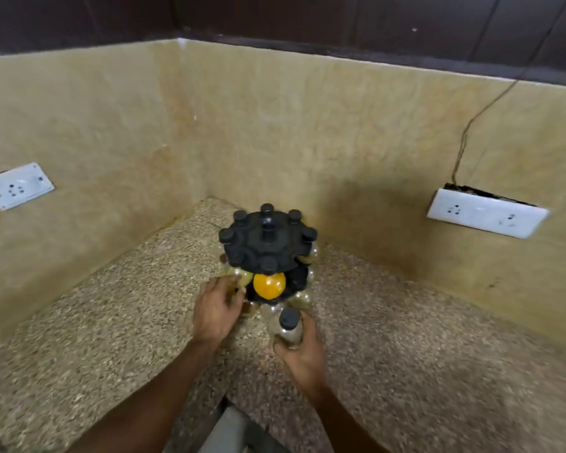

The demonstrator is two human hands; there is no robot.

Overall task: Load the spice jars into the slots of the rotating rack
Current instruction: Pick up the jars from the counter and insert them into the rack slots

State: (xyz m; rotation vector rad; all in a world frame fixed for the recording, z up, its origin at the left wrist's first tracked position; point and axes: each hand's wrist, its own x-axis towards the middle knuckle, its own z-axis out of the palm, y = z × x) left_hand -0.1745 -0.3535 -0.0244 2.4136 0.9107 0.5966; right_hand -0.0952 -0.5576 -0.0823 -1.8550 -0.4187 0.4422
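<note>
Black-capped spice jar [289, 328] sits gripped in the right hand [303, 349]; beyond it, the left hand [215, 310] curls round the rack's [267, 243] lower jars.

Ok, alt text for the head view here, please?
Right hand holds a black-capped spice jar before a black rotating rack on a speckled counter; left hand rests against the rack's lower jars. Two wall sockets flank the corner.

1 black rack [268, 246], 7 black jar caps round its top rim, 1 loose jar [289, 328], 2 hands, 2 white wall sockets, 1 cable [471, 122]
</note>
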